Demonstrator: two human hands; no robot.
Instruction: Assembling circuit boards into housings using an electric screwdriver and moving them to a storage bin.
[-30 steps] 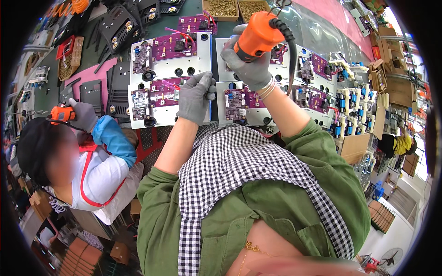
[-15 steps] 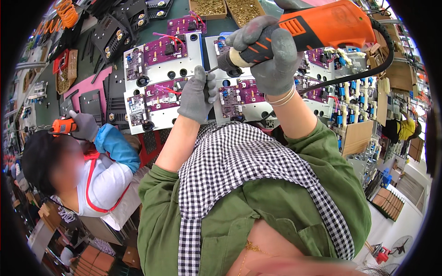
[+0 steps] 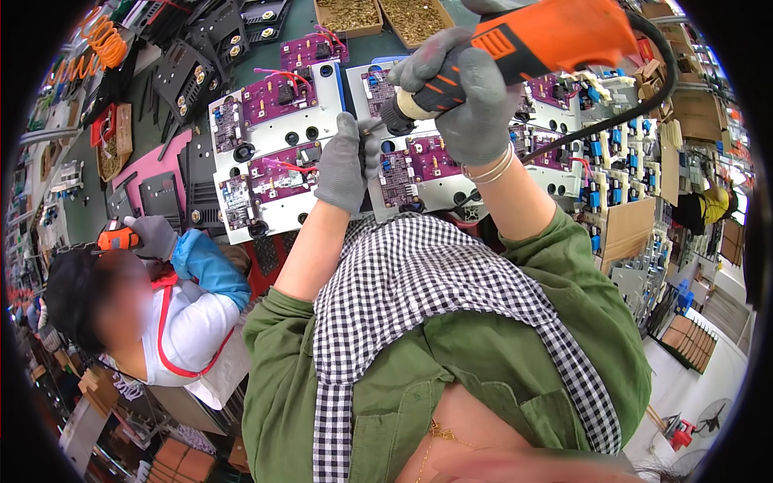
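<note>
My gloved right hand is wrapped around an orange and black electric screwdriver, held level over the bench with its bit pointing left. The bit's tip ends at the fingers of my gloved left hand, which are drawn together, thumb up. Whatever they pinch is too small or hidden to tell. Beneath both hands lie silver metal plates carrying purple circuit boards with red and pink wires. Another purple board sits on a plate between my hands.
Two boxes of small brass-coloured parts stand at the far edge. Black panels lie at the left. The screwdriver's black cable loops over the boards at right. A co-worker at left holds another orange tool.
The plates and boards have shifted slightly left and down in the picture. The screwdriver has moved slightly left, its bit still at my left fingers. Both hands keep their hold.
</note>
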